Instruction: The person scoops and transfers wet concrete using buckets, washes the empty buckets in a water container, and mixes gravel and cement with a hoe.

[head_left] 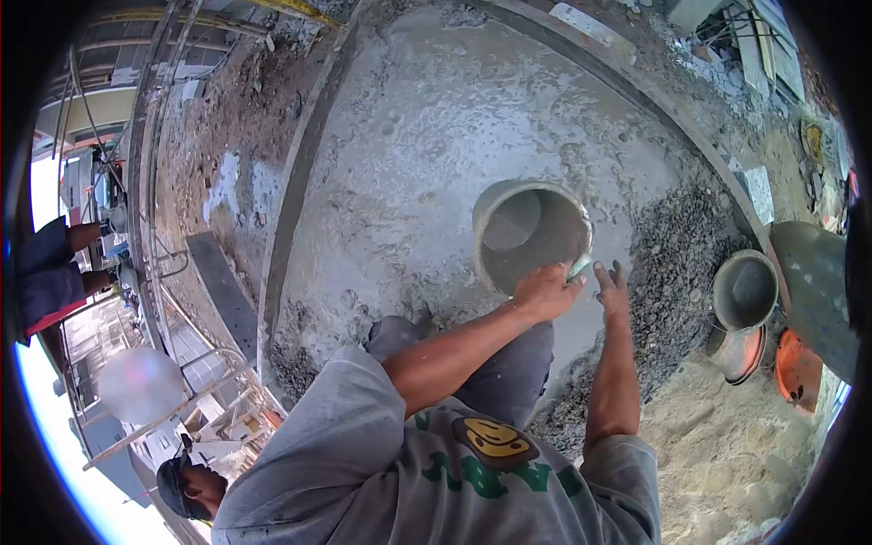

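A round, cement-coated pipe or bucket (486,218) lies in the wet grey concrete (391,182), its open mouth toward me. At its lower right rim, my left hand (543,292) is closed around a small pale green object (579,265), too small to name. My right hand (611,289) is just right of that object, fingers apart and smeared with cement, touching nothing that I can make out.
Wooden boards (295,182) frame the concrete. Gravel mix (677,272) is heaped at the right, beside a grey bucket (747,291) and an orange bucket (799,368). Sand (727,454) lies lower right. One person (191,486) is lower left; another person's legs (59,272) show far left.
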The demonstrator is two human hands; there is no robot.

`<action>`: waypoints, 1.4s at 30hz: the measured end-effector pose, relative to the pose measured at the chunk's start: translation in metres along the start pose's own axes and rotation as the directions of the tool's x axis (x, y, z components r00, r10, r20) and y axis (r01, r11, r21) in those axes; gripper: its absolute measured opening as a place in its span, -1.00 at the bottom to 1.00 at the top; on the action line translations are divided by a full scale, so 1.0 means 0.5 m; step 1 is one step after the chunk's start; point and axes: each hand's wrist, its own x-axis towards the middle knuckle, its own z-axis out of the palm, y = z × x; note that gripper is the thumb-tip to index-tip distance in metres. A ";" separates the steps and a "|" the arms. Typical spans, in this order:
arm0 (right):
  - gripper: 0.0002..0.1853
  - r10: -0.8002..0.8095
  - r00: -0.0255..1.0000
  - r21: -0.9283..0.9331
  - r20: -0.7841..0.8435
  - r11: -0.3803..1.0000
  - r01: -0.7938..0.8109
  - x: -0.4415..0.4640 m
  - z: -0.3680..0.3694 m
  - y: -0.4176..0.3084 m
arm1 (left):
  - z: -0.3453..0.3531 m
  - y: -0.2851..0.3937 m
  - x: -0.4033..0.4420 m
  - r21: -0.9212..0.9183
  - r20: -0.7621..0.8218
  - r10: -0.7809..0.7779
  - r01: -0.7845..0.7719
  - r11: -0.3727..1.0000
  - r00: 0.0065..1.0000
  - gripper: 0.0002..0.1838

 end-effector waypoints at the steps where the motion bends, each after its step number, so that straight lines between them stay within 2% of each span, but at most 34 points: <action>1: -0.42 0.121 0.985 0.015 0.125 0.992 -0.124 -0.005 0.059 0.037 | -0.003 -0.034 -0.016 -0.028 -0.031 0.018 -0.019 0.999 0.999 -0.49; 3: -0.44 0.174 0.908 0.127 0.381 0.963 -0.238 -0.034 0.196 0.084 | -0.030 -0.076 -0.047 -0.155 -0.093 0.052 -0.066 0.986 0.994 -0.48; 6: -0.46 0.103 0.769 0.338 0.631 0.856 -0.392 -0.049 0.362 0.108 | -0.203 -0.091 -0.116 -0.341 -0.087 -0.030 -0.002 0.940 0.996 -0.49; 8: -0.47 0.008 0.695 0.437 0.719 0.772 -0.461 -0.011 0.429 0.107 | -0.267 -0.156 -0.150 -0.264 -0.312 0.024 -0.111 0.958 0.950 -0.49; 10: -0.47 -0.039 0.653 0.442 0.756 0.766 -0.467 0.043 0.462 0.094 | -0.291 -0.219 -0.188 -0.163 -0.506 0.122 -0.234 0.958 0.854 -0.51; 11: -0.48 -0.042 0.634 0.413 0.772 0.792 -0.450 0.068 0.469 0.085 | -0.306 -0.244 -0.211 -0.323 -0.470 0.066 -0.241 0.915 0.880 -0.51; 13: -0.52 0.017 0.695 0.293 0.719 0.899 -0.325 0.023 0.478 -0.012 | -0.369 -0.304 -0.236 -0.581 -0.387 0.025 -0.266 0.769 0.922 -0.52; 14: -0.54 0.022 0.724 0.237 0.689 0.938 -0.254 -0.018 0.492 -0.103 | -0.387 -0.343 -0.245 -0.616 -0.463 -0.033 -0.295 0.730 0.886 -0.54; 15: -0.60 -0.046 0.777 0.221 0.627 0.968 -0.122 -0.117 0.545 -0.211 | -0.410 -0.435 -0.229 -0.643 -0.559 -0.098 -0.356 0.678 0.824 -0.55; 16: -0.60 -0.041 0.800 0.145 0.599 0.988 -0.058 -0.097 0.586 -0.225 | -0.397 -0.494 -0.211 -0.680 -0.603 -0.180 -0.383 0.625 0.777 -0.56; 17: -0.60 -0.030 0.826 0.064 0.563 0.998 -0.007 -0.070 0.622 -0.223 | -0.390 -0.555 -0.177 -0.744 -0.572 -0.245 -0.369 0.557 0.783 -0.59; 18: -0.60 -0.022 0.851 -0.017 0.524 0.999 0.037 -0.044 0.661 -0.219 | -0.389 -0.614 -0.141 -0.775 -0.573 -0.313 -0.378 0.506 0.758 -0.59; 20: -0.56 -0.109 0.883 -0.163 0.456 0.965 0.203 0.010 0.770 -0.228 | -0.382 -0.735 -0.070 -0.834 -0.541 -0.450 -0.384 0.396 0.710 -0.60; 22: -0.42 -0.255 0.883 -0.381 0.393 0.829 0.409 0.073 0.878 -0.246 | -0.377 -0.868 -0.002 -0.873 -0.427 -0.614 -0.480 0.088 0.664 -0.60; 23: -0.33 -0.471 0.794 -0.303 0.385 0.748 0.590 0.076 0.935 -0.256 | -0.377 -0.935 0.038 -0.839 -0.369 -0.671 -0.541 -0.057 0.643 -0.60; 24: -0.23 -0.662 0.656 -0.227 0.362 0.620 0.751 0.067 0.993 -0.269 | -0.381 -0.995 0.077 -0.778 -0.301 -0.716 -0.596 -0.197 0.630 -0.59; 26: -0.17 -0.857 0.349 -0.413 0.378 0.182 0.893 0.026 1.120 -0.303 | -0.392 -1.096 0.149 -0.693 -0.304 -0.658 -0.634 -0.344 0.689 -0.56; 27: -0.16 -0.828 0.344 -0.471 0.442 0.112 0.875 0.025 1.195 -0.310 | -0.397 -1.145 0.182 -0.645 -0.318 -0.625 -0.645 -0.409 0.713 -0.53; 28: -0.14 -0.791 0.351 -0.528 0.501 0.043 0.848 0.025 1.260 -0.307 | -0.397 -1.191 0.202 -0.649 -0.357 -0.593 -0.648 -0.398 0.722 -0.52; 30: -0.09 -0.730 0.381 -0.559 0.567 -0.002 0.829 -0.006 1.372 -0.273 | -0.387 -1.269 0.214 -0.659 -0.429 -0.519 -0.649 -0.379 0.739 -0.48; 33: -0.04 -0.675 0.298 -0.478 0.675 -0.092 0.874 -0.033 1.413 -0.161 | -0.262 -1.316 0.166 -0.649 -0.453 -0.517 -0.667 -0.367 0.726 -0.48; 34: -0.01 -0.656 0.278 -0.432 0.702 -0.081 0.898 -0.032 1.405 -0.125 | -0.233 -1.308 0.135 -0.634 -0.463 -0.529 -0.683 -0.363 0.711 -0.49; 36: -0.02 -0.545 0.355 -0.404 0.760 0.033 0.914 -0.065 1.370 -0.084 | -0.166 -1.281 0.069 -0.614 -0.370 -0.581 -0.660 -0.433 0.725 -0.53; 38: 0.01 -0.466 0.366 -0.400 0.805 0.028 0.916 -0.083 1.346 -0.010 | -0.107 -1.259 -0.018 -0.553 -0.259 -0.674 -0.678 -0.484 0.692 -0.56; 40: 0.03 -0.386 0.414 -0.441 0.824 0.021 0.897 -0.148 1.322 0.085 | -0.034 -1.259 -0.089 -0.541 -0.203 -0.749 -0.710 -0.450 0.630 -0.58; 42: 0.02 -0.319 0.449 -0.435 0.835 0.120 0.893 -0.185 1.301 0.153 | 0.007 -1.258 -0.163 -0.608 -0.165 -0.788 -0.690 -0.393 0.593 -0.61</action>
